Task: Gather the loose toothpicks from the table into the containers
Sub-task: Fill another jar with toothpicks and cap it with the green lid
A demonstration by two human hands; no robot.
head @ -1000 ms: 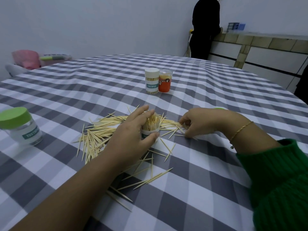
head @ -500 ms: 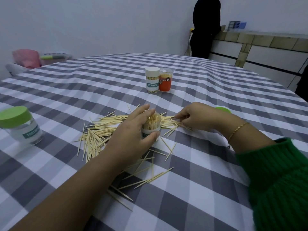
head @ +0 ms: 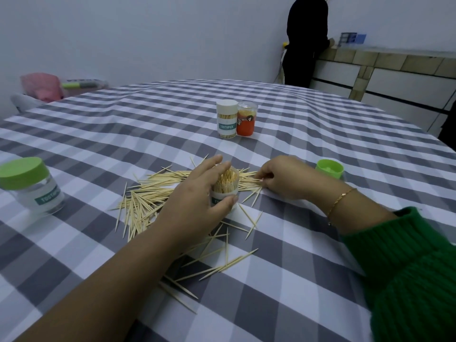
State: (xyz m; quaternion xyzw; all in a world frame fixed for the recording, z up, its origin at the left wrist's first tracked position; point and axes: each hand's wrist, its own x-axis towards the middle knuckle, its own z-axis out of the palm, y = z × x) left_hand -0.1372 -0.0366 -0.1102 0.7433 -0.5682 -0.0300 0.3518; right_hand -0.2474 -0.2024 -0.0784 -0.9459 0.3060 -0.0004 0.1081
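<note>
Head view. The left hand (head: pixel 197 201) grips an open container (head: pixel 225 191) standing upright on the checked counter (head: pixel 320 280) at frame centre; the fingers (head: pixel 209 164) curl round its far side and the thumb presses its near wall. The container is packed with upright toothpicks, and its label is mostly hidden by the thumb.

The right hand (head: pixel 286 178), at 3 o'clock from the container, lies knuckles-up on the cloth with its fingers clenched on a few toothpicks at the right edge of the pile. How many it pinches cannot be told; the fingertips are tucked under the hand.

The loose toothpicks (head: pixel 148 193) lie scattered from 9 o'clock round to 6 o'clock of the container, some passing under the left wrist and forearm, where they are hidden.

A green lid (head: pixel 330 168) lies at 3 o'clock beyond the right hand, partly covered by the wrist. A green-capped jar (head: pixel 29 186) stands well apart at 9 o'clock, its label partly legible. At 12 o'clock a white-capped container (head: pixel 226 119) and an orange container (head: pixel 246 119) stand touching.
</note>
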